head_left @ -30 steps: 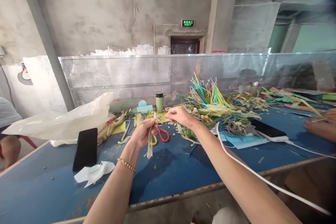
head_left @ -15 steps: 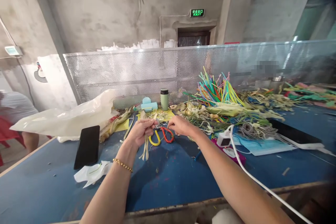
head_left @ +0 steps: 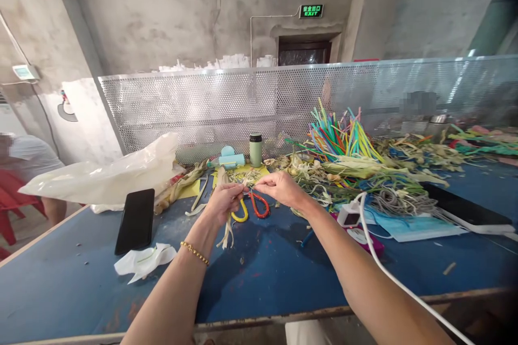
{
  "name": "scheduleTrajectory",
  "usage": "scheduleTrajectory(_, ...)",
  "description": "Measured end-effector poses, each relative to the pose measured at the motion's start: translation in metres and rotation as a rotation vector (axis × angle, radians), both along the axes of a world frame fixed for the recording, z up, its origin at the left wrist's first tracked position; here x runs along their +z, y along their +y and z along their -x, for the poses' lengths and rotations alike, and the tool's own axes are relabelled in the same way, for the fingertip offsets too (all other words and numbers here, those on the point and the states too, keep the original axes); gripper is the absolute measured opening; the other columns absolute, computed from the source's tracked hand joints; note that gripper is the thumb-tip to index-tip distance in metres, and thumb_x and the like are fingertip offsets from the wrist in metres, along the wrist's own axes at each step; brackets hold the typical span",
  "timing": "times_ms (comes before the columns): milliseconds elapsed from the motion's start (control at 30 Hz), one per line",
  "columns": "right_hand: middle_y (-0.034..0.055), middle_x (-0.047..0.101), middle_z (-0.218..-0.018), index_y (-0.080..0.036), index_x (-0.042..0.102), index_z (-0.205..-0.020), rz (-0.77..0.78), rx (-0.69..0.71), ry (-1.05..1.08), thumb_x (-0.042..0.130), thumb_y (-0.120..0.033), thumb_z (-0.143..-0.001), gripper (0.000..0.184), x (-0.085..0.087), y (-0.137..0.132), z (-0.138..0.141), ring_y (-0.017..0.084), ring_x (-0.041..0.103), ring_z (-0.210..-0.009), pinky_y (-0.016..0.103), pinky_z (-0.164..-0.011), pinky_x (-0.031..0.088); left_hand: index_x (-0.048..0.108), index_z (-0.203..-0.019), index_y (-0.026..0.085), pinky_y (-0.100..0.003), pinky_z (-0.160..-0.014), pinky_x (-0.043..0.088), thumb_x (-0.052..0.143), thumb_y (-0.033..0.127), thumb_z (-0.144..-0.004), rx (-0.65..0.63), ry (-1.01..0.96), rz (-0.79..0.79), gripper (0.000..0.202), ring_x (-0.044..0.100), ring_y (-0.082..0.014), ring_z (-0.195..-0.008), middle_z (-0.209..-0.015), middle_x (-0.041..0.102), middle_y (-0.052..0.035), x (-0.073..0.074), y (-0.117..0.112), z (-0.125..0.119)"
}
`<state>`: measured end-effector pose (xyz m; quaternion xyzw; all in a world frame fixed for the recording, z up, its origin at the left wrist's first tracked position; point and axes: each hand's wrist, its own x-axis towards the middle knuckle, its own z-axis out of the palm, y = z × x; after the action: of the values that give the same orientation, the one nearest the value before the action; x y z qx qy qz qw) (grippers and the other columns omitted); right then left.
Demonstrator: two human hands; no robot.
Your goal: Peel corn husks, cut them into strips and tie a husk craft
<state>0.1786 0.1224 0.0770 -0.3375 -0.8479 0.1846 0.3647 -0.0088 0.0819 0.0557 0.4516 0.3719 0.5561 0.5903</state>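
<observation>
My left hand point(head_left: 227, 198) is closed, its thumb and finger pinched together. From it hangs a bunch of pale, dry husk-like strips point(head_left: 227, 234) with frayed ends. My right hand point(head_left: 279, 187) is pinched shut just to the right, its fingertips close to those of the left; whatever lies between them is too small to make out. Below the fingertips show a yellow loop point(head_left: 242, 218) and a red loop point(head_left: 262, 211), shaped like scissor handles. Their upper ends are hidden behind my fingers.
Dried plant strips point(head_left: 343, 167) and coloured stems point(head_left: 335, 135) pile up at the back right. A green bottle point(head_left: 255, 150) stands behind my hands. A phone point(head_left: 135, 221) and white scrap point(head_left: 144, 262) lie left. A white cable point(head_left: 374, 250) crosses near my right arm.
My right hand has moved slightly left and up, bringing its fingertips closer to my left hand. The left hand keeps hold of the strips. The view has shifted a little.
</observation>
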Motion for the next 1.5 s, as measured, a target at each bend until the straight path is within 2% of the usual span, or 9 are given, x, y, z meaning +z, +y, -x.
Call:
scheduleTrajectory(100,-0.0003,0.058,-0.058,-0.015,0.077,-0.079,-0.003,0.008,0.024,0.060,-0.032,-0.082,0.024,-0.002,-0.002,0.003,0.010,0.042,-0.053,0.023,-0.049,0.027,0.061,-0.072,0.008,-0.017,-0.037,0.016,0.071,0.020,-0.071,-0.068,-0.095,-0.007,0.015,0.025,0.0009,-0.035,-0.061,0.058,-0.0012,-0.001,0.000,-0.003)
scheduleTrajectory(233,-0.0012,0.057,-0.054,-0.017,0.075,-0.072,-0.121,-0.053,-0.019,0.057,-0.026,-0.084,0.024,-0.004,-0.005,0.005,0.010,0.041,-0.051,0.024,-0.050,0.025,0.061,-0.075,0.009,-0.016,-0.038,0.020,0.067,0.020,-0.077,-0.234,-0.179,0.023,0.013,0.025,0.0008,-0.035,-0.063,0.061,-0.0023,-0.001,-0.002,-0.004)
scheduleTrajectory(467,0.0009,0.065,-0.062,-0.019,0.076,-0.078,-0.257,-0.104,-0.064,0.056,-0.027,-0.089,0.024,-0.002,-0.008,0.003,0.012,0.050,-0.055,0.026,-0.055,0.029,0.059,-0.077,0.011,-0.015,-0.038,0.027,0.065,0.019,-0.079,-0.281,-0.198,0.011,0.011,0.035,-0.0016,-0.037,-0.065,0.062,-0.0033,-0.001,-0.002,-0.002)
scheduleTrajectory(733,0.0035,0.072,-0.075,-0.022,0.075,-0.078,-0.378,-0.161,-0.130,0.054,-0.026,-0.091,0.025,0.002,-0.015,0.004,0.016,0.061,-0.071,0.025,-0.062,0.033,0.053,-0.079,0.013,-0.015,-0.035,0.027,0.055,0.018,-0.088,-0.120,-0.091,0.119,0.010,0.045,-0.0061,-0.036,-0.071,0.068,-0.0092,-0.003,0.001,-0.004)
scheduleTrajectory(933,0.0039,0.072,-0.075,-0.022,0.075,-0.079,-0.409,-0.180,-0.162,0.053,-0.026,-0.092,0.026,0.002,-0.016,0.003,0.016,0.062,-0.071,0.026,-0.063,0.034,0.056,-0.074,0.012,-0.014,-0.035,0.019,0.061,0.018,-0.085,-0.187,-0.103,0.027,0.013,0.024,-0.0002,-0.032,-0.049,0.045,0.0054,-0.006,0.003,-0.006)
scheduleTrajectory(1033,0.0041,0.073,-0.075,-0.023,0.076,-0.082,-0.376,-0.171,-0.139,0.054,-0.028,-0.091,0.024,0.003,-0.014,0.001,0.017,0.062,-0.071,0.026,-0.062,0.035,0.057,-0.072,0.012,-0.015,-0.035,0.015,0.068,0.025,-0.081,-0.141,-0.051,-0.016,0.019,0.022,0.0000,-0.032,-0.046,0.040,0.0073,-0.006,0.003,-0.004)
scheduleTrajectory(1267,0.0030,0.072,-0.074,-0.023,0.075,-0.076,-0.394,-0.211,-0.222,0.056,-0.024,-0.089,0.023,0.002,-0.014,0.002,0.015,0.060,-0.068,0.026,-0.060,0.031,0.063,-0.074,0.010,-0.017,-0.036,0.025,0.075,0.027,-0.075,0.027,-0.025,-0.023,0.021,0.042,-0.0024,-0.036,-0.072,0.064,-0.0054,-0.004,0.002,-0.005)
scheduleTrajectory(1367,0.0021,0.071,-0.070,-0.022,0.073,-0.071,-0.413,-0.254,-0.283,0.055,-0.022,-0.089,0.025,0.000,-0.014,0.003,0.014,0.058,-0.064,0.027,-0.057,0.027,0.063,-0.076,0.009,-0.018,-0.039,0.032,0.070,0.023,-0.078,-0.102,-0.092,0.013,0.015,0.048,-0.0046,-0.041,-0.074,0.064,-0.0070,-0.001,-0.002,-0.007)
scheduleTrajectory(1500,0.0023,0.071,-0.071,-0.023,0.073,-0.073,-0.425,-0.258,-0.256,0.055,-0.026,-0.091,0.026,-0.001,-0.011,0.001,0.014,0.059,-0.064,0.027,-0.057,0.027,0.061,-0.073,0.009,-0.016,-0.040,0.029,0.067,0.018,-0.080,-0.268,-0.146,0.000,0.013,0.037,-0.0019,-0.038,-0.060,0.054,-0.0002,-0.001,-0.004,-0.006)
